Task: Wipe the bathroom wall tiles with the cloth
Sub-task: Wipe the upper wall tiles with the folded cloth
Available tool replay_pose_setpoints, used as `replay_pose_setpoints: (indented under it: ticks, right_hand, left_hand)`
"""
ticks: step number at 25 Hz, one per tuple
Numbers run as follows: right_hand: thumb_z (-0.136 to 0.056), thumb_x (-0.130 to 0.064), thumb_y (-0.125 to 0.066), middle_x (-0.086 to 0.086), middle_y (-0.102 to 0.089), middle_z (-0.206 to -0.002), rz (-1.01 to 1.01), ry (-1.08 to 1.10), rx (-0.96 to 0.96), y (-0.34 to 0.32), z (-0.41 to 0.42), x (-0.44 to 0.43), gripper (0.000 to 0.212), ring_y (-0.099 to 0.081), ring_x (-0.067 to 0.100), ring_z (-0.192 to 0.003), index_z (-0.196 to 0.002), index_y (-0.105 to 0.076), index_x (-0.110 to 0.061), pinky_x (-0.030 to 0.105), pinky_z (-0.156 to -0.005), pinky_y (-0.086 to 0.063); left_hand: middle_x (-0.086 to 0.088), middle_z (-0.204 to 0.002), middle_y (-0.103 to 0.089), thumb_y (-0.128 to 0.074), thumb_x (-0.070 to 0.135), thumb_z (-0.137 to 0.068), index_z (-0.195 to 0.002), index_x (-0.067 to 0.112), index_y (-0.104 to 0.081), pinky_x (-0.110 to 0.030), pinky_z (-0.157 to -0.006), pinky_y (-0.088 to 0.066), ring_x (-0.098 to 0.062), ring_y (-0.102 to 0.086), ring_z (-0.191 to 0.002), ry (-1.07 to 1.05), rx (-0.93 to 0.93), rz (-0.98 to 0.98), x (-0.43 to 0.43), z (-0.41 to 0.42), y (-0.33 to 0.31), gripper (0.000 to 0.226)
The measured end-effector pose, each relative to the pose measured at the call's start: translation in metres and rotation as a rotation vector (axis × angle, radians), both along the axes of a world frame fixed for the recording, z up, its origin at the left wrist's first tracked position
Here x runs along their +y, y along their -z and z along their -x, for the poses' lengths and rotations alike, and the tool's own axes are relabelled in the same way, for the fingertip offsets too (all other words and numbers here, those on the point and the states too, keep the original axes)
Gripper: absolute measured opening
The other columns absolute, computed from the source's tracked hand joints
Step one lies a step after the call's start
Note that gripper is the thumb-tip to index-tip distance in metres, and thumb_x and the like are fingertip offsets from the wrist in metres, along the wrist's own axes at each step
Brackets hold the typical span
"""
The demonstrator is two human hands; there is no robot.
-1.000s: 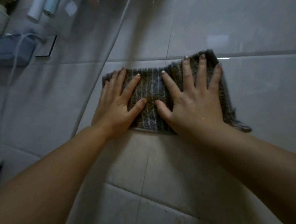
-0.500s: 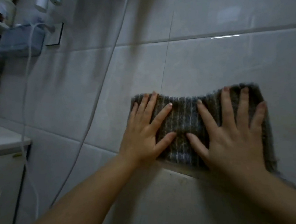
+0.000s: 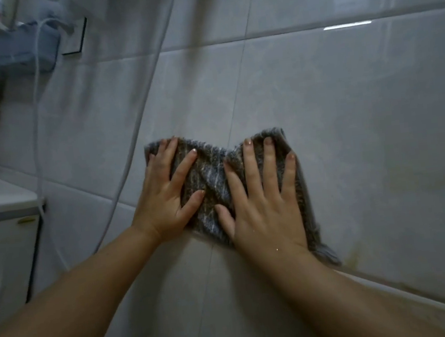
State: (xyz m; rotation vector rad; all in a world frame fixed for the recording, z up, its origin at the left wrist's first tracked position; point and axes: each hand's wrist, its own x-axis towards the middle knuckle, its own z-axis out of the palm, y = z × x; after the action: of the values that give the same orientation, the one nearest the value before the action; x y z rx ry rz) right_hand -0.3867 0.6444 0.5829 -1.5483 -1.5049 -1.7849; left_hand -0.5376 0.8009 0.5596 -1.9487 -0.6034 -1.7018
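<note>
While we press the cloth (image 3: 211,180) flat on the tiles (image 3: 347,116) with left hand (image 3: 168,198) and right hand (image 3: 263,205), fingers (image 3: 268,160) spread apart, wiping seems underway; yellowish marks low at the right look still left.

Both hands flat on the wall here, fingers spread: left hand (image 3: 168,194) and right hand (image 3: 265,205) side by side, pressing a grey striped cloth (image 3: 211,180) against the glossy pale tiles (image 3: 361,115). Cloth's bunched in the middle between them. A thin hose (image 3: 150,93) runs diagonally just left of the left hand.
</note>
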Motion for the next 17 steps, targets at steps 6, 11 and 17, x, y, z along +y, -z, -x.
replay_pose_setpoints:
  ticks: [6, 11, 17]
  right_hand:
    - [-0.085, -0.058, -0.039, 0.027, -0.016, -0.157, -0.095, 0.067, 0.097, 0.001, -0.067, -0.072, 0.076, -0.010, 0.049, -0.144, -0.144, -0.043, -0.009, 0.066, -0.114, -0.003]
    - [-0.086, -0.060, -0.037, 0.029, -0.014, -0.156, -0.211, 0.111, 0.167, -0.032, -0.078, -0.086, 0.077, -0.005, 0.051, -0.143, -0.148, -0.035, -0.014, 0.068, -0.113, -0.002]
    - [-0.084, -0.057, -0.048, 0.026, -0.018, -0.156, -0.127, 0.006, 0.102, -0.048, -0.020, -0.020, 0.073, -0.009, 0.050, -0.144, -0.146, -0.041, -0.021, 0.064, -0.114, 0.004]
  left_hand:
    - [-0.017, -0.162, -0.019, -0.039, 0.060, -0.095, -0.151, 0.024, -0.032, -0.058, -0.121, -0.011, -0.034, -0.010, -0.152, 0.084, 0.070, -0.108, -0.067, -0.063, -0.004, 0.067]
    - [-0.011, -0.164, -0.017, -0.043, 0.060, -0.093, -0.153, 0.029, -0.031, -0.054, -0.122, -0.009, -0.028, -0.006, -0.153, 0.080, 0.081, -0.128, -0.080, -0.077, -0.053, 0.068]
    - [-0.019, -0.162, -0.018, -0.033, 0.062, -0.097, -0.152, 0.020, -0.031, -0.063, -0.116, -0.020, -0.036, -0.014, -0.151, -0.023, 0.014, -0.048, -0.018, -0.019, -0.050, 0.069]
